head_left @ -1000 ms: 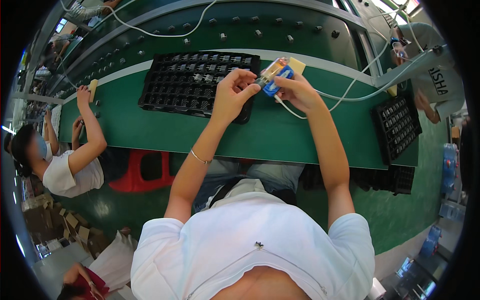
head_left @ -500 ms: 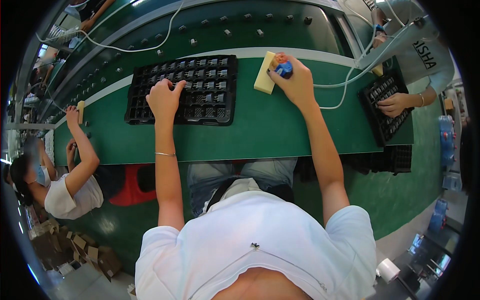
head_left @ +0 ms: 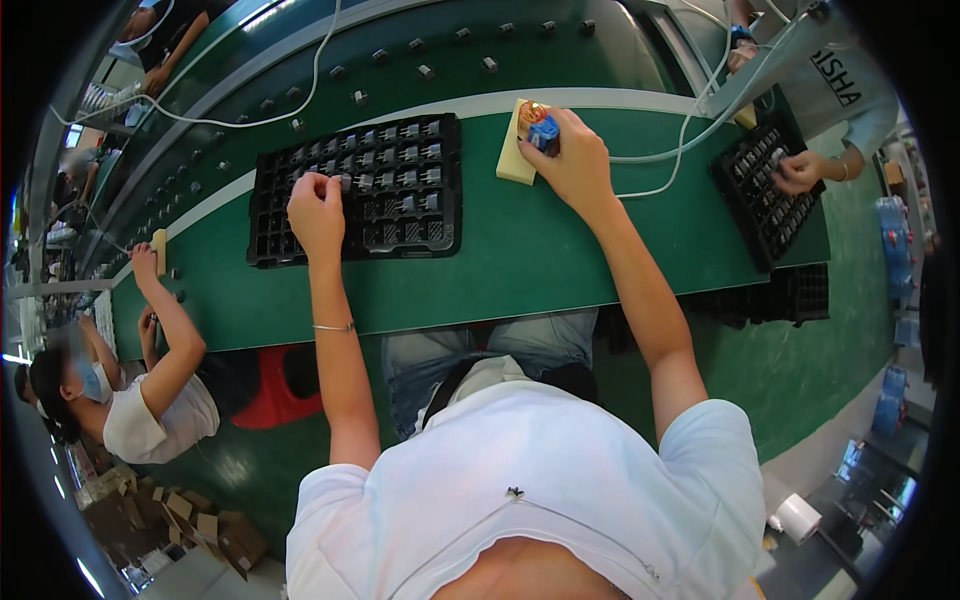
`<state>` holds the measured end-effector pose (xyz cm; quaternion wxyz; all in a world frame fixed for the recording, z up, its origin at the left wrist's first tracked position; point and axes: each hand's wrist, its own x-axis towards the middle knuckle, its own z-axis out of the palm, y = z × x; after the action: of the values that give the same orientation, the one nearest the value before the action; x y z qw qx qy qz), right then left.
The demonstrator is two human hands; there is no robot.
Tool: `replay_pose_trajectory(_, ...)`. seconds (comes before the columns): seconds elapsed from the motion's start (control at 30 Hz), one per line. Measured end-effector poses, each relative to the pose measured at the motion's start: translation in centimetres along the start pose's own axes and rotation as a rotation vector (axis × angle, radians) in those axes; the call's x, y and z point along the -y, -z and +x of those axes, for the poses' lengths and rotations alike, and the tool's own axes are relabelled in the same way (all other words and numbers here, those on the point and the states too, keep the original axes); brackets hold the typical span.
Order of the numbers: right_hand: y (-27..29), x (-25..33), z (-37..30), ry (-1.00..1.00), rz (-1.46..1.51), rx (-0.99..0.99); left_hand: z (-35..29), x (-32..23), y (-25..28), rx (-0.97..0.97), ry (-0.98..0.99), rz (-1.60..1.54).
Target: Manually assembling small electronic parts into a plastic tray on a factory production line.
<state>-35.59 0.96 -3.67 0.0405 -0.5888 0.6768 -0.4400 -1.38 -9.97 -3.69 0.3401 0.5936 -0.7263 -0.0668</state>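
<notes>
My left hand [head_left: 317, 220] is over the black compartment tray [head_left: 425, 247], its thumb and fingers pinched together. A small grey electronic component [head_left: 346, 183] shows at those fingertips. Rows of similar dark parts with metal pins fill many of the tray's pockets; others are bare. To the right, the fingers of my right hand [head_left: 580, 165] are closed round a small blue-and-orange object [head_left: 541, 130], its kind unclear. It is held over a pale yellow block [head_left: 512, 165] lying on the green bench, and the fingers hide part of it.
Behind the bench, a dark green conveyor [head_left: 400, 85] carries several spaced small components. White cables [head_left: 655, 190] run along the right side. A co-worker's hand [head_left: 797, 173] is at another black tray [head_left: 735, 180] on the right. At the left, another person [head_left: 160, 410] sits near a red stool [head_left: 275, 395].
My left thumb and fingers, apart before, have come together at a component. My right hand stays by the yellow block with the blue-and-orange object. The whole view has shifted slightly.
</notes>
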Motion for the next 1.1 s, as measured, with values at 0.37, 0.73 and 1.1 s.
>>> replay_pose_trajectory(0.37, 0.0, -0.1, 0.3, -0.031, -0.034, 0.040, -1.5, -3.1, 1.7, 0.264, 0.398, -1.339)
replay_pose_trajectory(0.73, -2.5, -3.4, 7.8, -0.055, -0.091, 0.079, -5.5, -4.4, 0.4, 0.573, 0.423, -1.856)
replay_pose_trajectory(1.1, -6.7, -9.5, 14.3, -0.063, -0.296, 0.033, -6.8, -7.5, 1.8, 0.496, 0.472, -1.573)
